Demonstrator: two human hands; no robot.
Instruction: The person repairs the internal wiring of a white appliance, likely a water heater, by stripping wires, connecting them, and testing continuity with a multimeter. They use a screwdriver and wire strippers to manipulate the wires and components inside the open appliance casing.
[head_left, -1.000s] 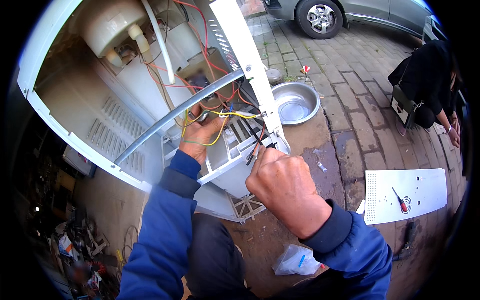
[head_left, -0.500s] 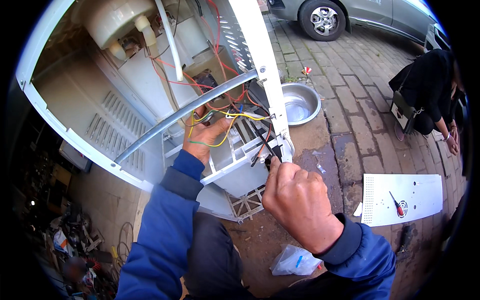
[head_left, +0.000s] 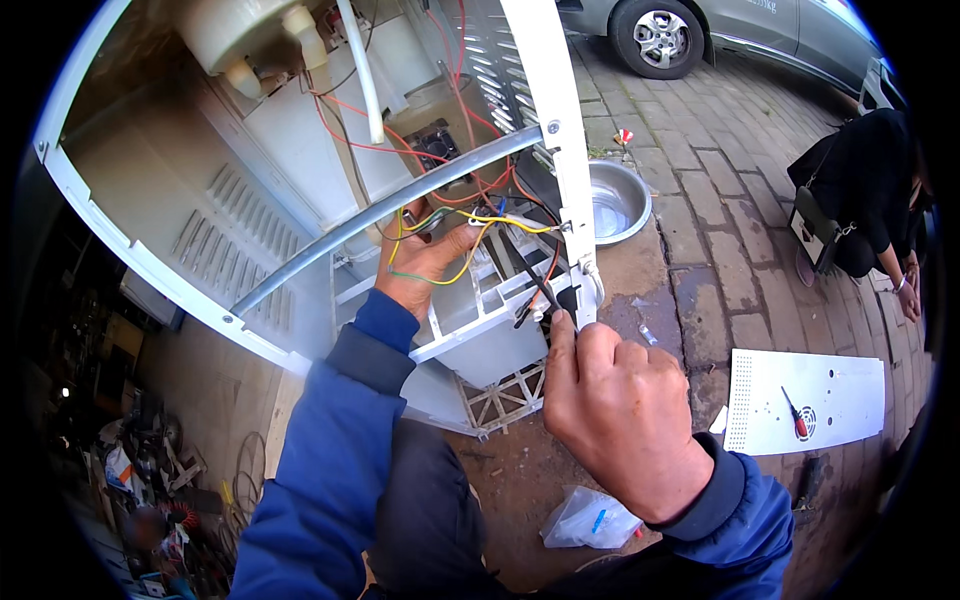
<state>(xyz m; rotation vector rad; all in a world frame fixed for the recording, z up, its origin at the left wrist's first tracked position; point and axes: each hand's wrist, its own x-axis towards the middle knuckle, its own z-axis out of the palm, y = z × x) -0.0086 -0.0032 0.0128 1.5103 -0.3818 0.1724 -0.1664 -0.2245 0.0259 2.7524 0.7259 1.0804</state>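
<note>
An opened white appliance cabinet (head_left: 150,250) fills the upper left, with tubes, red wires and a metal bar (head_left: 385,205) across its front. Below the bar, my left hand (head_left: 420,260) is inside among yellow-green wires (head_left: 515,223), fingers curled round a small part or wire bundle I cannot make out clearly. My right hand (head_left: 620,420), at the cabinet's right corner, is closed with thumb and index finger on a black cable (head_left: 540,290), beside loose dark and red wire ends near the white frame.
A steel basin (head_left: 620,200) sits behind the cabinet. On the paving at right lie a white perforated panel (head_left: 760,400), a red screwdriver (head_left: 800,422) and, lower, a plastic bag (head_left: 590,518). A crouching person (head_left: 850,190), a grey car (head_left: 780,25) and clutter (head_left: 150,480) surround the work.
My right hand has moved right and down along the black cable. My left hand sits slightly further right in the picture, as does the cabinet's right frame, with the view shifted.
</note>
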